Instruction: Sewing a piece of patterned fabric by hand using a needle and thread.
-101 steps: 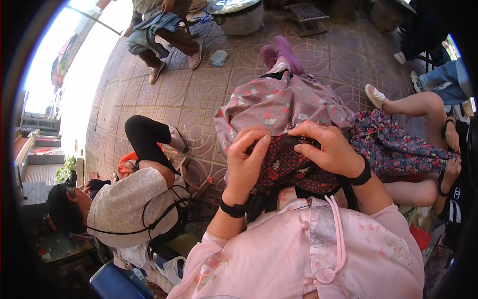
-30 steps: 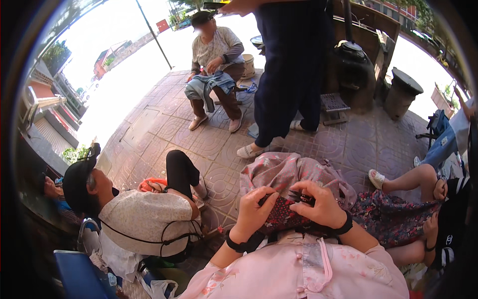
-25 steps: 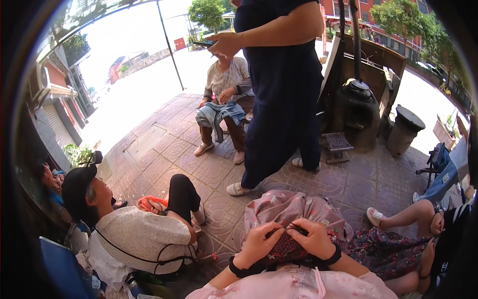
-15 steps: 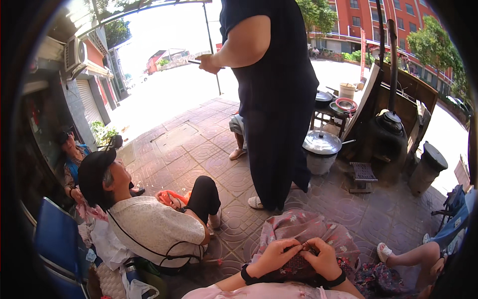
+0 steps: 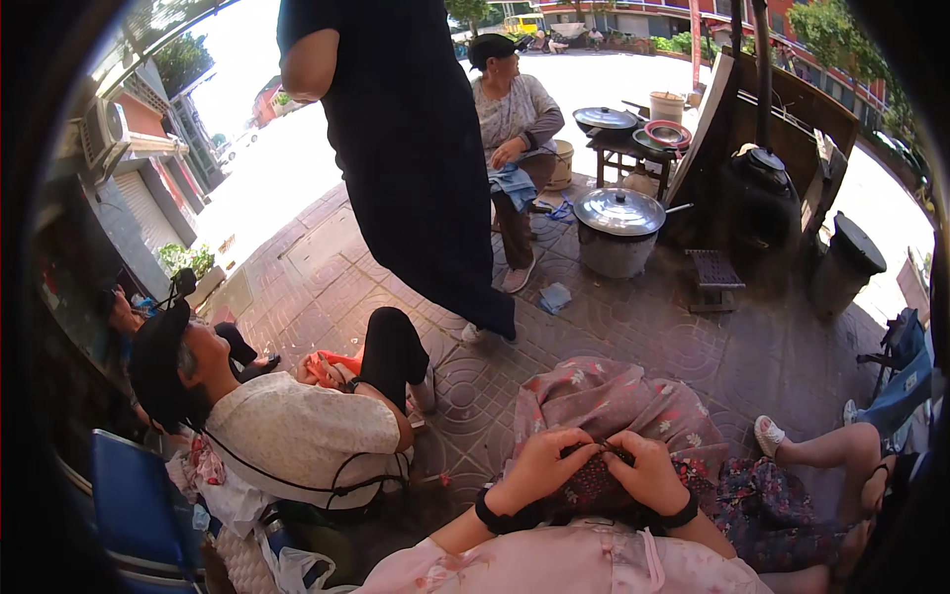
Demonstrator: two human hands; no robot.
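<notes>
Dark patterned cloth (image 5: 594,485) is lying in the lap over pink floral fabric (image 5: 614,406); left hand (image 5: 539,465) and right hand (image 5: 648,470) are pinching it, so gripping close together is keeping it taut.

A dark red patterned cloth (image 5: 594,485) lies bunched in the person's lap, on top of a pink floral fabric (image 5: 614,401) draped over the knees. Its upper edge is pinched up, crumpled and folded.
</notes>
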